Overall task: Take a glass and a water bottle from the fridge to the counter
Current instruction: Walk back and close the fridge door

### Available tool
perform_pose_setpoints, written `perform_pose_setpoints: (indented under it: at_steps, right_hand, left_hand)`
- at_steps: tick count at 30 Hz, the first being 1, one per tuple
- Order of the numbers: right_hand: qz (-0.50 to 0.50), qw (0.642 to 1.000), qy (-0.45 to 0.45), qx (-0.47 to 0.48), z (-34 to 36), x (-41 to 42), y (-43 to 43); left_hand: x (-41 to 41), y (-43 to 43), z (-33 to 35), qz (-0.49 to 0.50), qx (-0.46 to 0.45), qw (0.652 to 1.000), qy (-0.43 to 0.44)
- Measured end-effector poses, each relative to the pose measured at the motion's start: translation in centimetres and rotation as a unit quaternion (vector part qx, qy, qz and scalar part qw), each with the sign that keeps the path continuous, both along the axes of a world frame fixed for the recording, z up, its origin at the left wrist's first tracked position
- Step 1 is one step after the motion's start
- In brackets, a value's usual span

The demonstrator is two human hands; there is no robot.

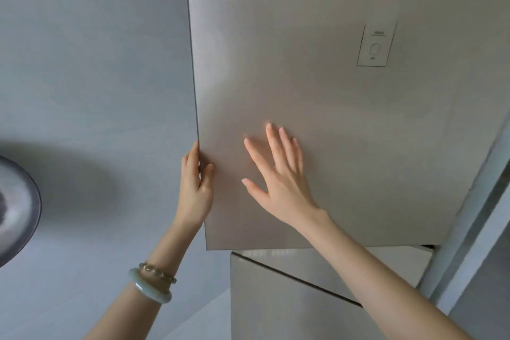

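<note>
The fridge's upper door (317, 85) is a brushed beige-grey panel that fills the upper right of the head view. My left hand (196, 188) grips the door's left edge, fingers curled behind it and thumb on the front. My right hand (278, 174) lies flat on the door's face with fingers spread, holding nothing. The door's lower edge juts out past the lower door (276, 298), so it stands slightly ajar. The fridge's inside is hidden. No glass or water bottle shows.
A small control panel (375, 45) is printed on the upper door at the right. A grey wall (96, 63) runs along the fridge's left side. A round dark-rimmed object (16, 210) sticks in at the left edge. A pale frame (474, 229) borders the fridge on the right.
</note>
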State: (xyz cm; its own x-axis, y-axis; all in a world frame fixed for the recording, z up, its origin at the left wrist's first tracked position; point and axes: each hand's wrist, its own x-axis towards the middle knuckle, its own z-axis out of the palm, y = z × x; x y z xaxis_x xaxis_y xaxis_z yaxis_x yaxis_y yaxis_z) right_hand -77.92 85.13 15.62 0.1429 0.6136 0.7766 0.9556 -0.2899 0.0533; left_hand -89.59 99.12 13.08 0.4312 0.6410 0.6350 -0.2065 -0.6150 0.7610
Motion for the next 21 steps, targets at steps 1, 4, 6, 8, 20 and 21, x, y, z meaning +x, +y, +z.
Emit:
perform_pose_setpoints:
  at_steps: [1,4,6,8,20,21]
  right_hand:
    - [-0.002,1.000,-0.004,-0.001,-0.1,0.7,0.7]
    - [-0.008,1.000,-0.007,0.005,-0.1,2.5,2.5]
    - [-0.015,1.000,-0.006,0.011,-0.1,3.5,3.6]
    - [-0.023,1.000,-0.006,0.011,-0.1,4.3,4.5]
    - [-0.094,0.995,-0.009,0.011,-0.1,7.6,8.4]
    - [-0.100,0.995,-0.008,0.015,-0.1,7.8,8.7]
  left_hand:
    - [0.8,0.7,0.0,-0.004,-0.008,1.000,-0.002]
    - [2.9,2.4,0.1,-0.040,-0.039,0.998,-0.019]
    - [4.2,3.3,0.4,-0.048,-0.046,0.998,-0.023]
    - [5.6,4.4,0.4,-0.046,-0.036,0.998,-0.013]
    - [11.7,9.0,0.2,-0.112,-0.012,0.993,-0.017]
    - [12.0,9.4,0.2,-0.118,-0.012,0.993,-0.015]
